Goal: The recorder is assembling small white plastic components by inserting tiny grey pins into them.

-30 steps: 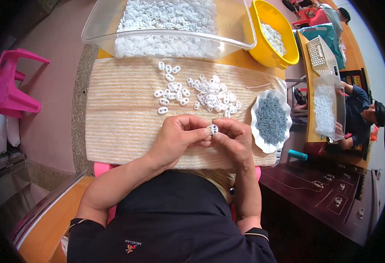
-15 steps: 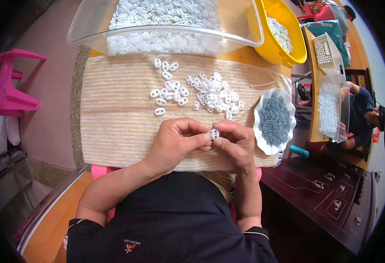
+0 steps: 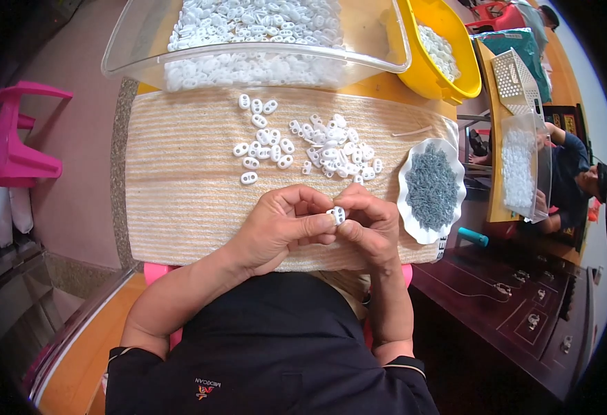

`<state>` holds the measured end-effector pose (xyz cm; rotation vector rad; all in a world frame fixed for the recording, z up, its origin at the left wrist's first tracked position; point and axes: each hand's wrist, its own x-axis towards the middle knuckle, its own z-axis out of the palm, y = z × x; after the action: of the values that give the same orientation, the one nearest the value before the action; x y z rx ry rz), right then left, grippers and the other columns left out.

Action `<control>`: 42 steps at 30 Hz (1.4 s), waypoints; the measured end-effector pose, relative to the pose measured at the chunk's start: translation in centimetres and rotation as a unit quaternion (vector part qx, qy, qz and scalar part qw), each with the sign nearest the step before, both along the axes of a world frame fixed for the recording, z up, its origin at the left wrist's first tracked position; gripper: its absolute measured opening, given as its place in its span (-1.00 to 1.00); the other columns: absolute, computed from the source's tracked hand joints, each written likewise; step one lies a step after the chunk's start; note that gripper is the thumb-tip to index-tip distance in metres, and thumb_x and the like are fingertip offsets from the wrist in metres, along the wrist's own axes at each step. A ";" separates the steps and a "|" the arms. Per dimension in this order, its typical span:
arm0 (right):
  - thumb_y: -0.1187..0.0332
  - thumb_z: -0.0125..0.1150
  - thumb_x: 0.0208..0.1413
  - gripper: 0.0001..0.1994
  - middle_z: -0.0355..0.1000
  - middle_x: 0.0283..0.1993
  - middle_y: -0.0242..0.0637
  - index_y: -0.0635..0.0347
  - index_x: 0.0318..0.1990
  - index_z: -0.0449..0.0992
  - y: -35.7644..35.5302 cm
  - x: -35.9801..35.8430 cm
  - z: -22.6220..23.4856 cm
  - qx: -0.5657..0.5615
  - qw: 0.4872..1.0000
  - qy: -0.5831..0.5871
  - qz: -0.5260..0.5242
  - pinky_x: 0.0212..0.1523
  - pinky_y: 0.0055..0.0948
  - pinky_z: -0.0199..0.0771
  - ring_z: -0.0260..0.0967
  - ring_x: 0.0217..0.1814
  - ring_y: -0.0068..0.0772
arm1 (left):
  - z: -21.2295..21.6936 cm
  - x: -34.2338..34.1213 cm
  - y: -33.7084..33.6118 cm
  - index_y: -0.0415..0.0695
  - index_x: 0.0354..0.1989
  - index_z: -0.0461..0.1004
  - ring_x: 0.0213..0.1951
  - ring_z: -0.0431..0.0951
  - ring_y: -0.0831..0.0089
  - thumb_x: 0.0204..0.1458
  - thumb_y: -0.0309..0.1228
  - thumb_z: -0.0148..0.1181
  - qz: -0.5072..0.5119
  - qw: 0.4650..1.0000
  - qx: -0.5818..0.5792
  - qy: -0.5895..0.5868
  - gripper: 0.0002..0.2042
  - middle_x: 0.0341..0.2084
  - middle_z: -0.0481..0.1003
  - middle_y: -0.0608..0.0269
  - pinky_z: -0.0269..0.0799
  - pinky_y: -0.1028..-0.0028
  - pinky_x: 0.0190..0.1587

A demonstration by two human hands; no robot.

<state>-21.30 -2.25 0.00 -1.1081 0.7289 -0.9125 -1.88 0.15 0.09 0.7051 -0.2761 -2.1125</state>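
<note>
White piece point(image 3: 337, 215) is pinched by left hand point(image 3: 279, 225) and right hand point(image 3: 372, 225). It is held toward the cloth's point(image 3: 179, 194) near edge.

— Any lettering near the left hand point(image 3: 276, 225)?
— Below it, on the dark shirt point(image 3: 269, 346): a pale upside-down word point(image 3: 208, 382) above a small coloured emblem point(image 3: 202, 393).
— And by the right hand point(image 3: 371, 225)?
— To its right, sideways dark capitals point(image 3: 443, 246) on the corner of the striped cloth point(image 3: 179, 214).
</note>
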 end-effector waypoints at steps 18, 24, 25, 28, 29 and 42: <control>0.52 0.34 -0.01 -0.73 0.41 -0.26 -0.24 0.35 -0.11 0.56 0.4 0.8 1.0 -0.076 0.995 0.071 -0.003 -0.26 -0.60 0.34 0.33 -0.28 -0.52 | -0.3 0.0 0.4 -0.17 -0.35 0.40 -0.36 0.58 0.49 0.07 -0.54 0.25 -0.003 0.998 -0.052 0.023 -0.89 -0.39 0.54 0.21 0.56 0.52 -0.26; 0.52 0.33 0.03 -0.74 0.36 -0.24 -0.28 0.36 -0.10 0.54 0.2 0.6 1.1 -0.095 0.990 0.099 0.023 -0.23 -0.59 0.34 0.32 -0.23 -0.54 | -0.6 -0.1 0.3 -0.20 -0.36 0.42 -0.34 0.57 0.49 0.07 -0.55 0.25 0.003 0.998 -0.066 0.018 -0.90 -0.38 0.53 0.21 0.57 0.49 -0.24; 0.52 0.33 0.03 -0.74 0.36 -0.24 -0.28 0.36 -0.10 0.54 0.2 0.8 1.2 -0.101 0.990 0.100 0.022 -0.23 -0.59 0.34 0.32 -0.23 -0.54 | -0.6 -0.1 0.2 -0.20 -0.36 0.43 -0.34 0.57 0.49 0.06 -0.55 0.25 0.006 0.998 -0.059 0.006 -0.91 -0.38 0.53 0.21 0.57 0.49 -0.24; 0.52 0.31 0.05 -0.78 0.32 -0.22 -0.31 0.35 -0.14 0.51 0.3 1.1 1.8 -0.020 0.998 0.052 0.013 -0.20 -0.59 0.31 0.28 -0.19 -0.55 | -0.3 0.2 0.1 -0.21 -0.33 0.48 -0.34 0.56 0.53 0.07 -0.53 0.26 0.008 0.998 -0.062 -0.009 -0.93 -0.40 0.53 0.25 0.54 0.53 -0.22; 0.52 0.30 0.05 -0.81 0.30 -0.21 -0.33 0.34 -0.17 0.49 0.3 1.1 2.0 -0.014 0.999 0.045 0.018 -0.18 -0.59 0.28 0.26 -0.18 -0.56 | -0.3 0.2 0.1 -0.21 -0.33 0.48 -0.34 0.56 0.53 0.07 -0.53 0.26 0.008 0.998 -0.069 -0.007 -0.93 -0.40 0.53 0.25 0.54 0.53 -0.22; 0.60 0.24 0.08 -0.85 0.49 -0.29 -0.28 0.37 -0.18 0.50 -1.4 -1.1 4.3 -0.049 0.975 0.193 -0.103 -0.23 -0.53 0.57 0.47 -0.29 -0.53 | 0.6 0.4 0.3 -0.22 -0.31 0.48 -0.32 0.56 0.50 0.10 -0.49 0.23 0.029 0.998 -0.054 -0.025 -0.92 -0.29 0.55 0.12 0.57 0.46 -0.20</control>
<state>-22.40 -3.64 4.32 -1.3344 1.1452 -0.9244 -1.47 0.46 0.71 0.6934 -0.3901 -2.0116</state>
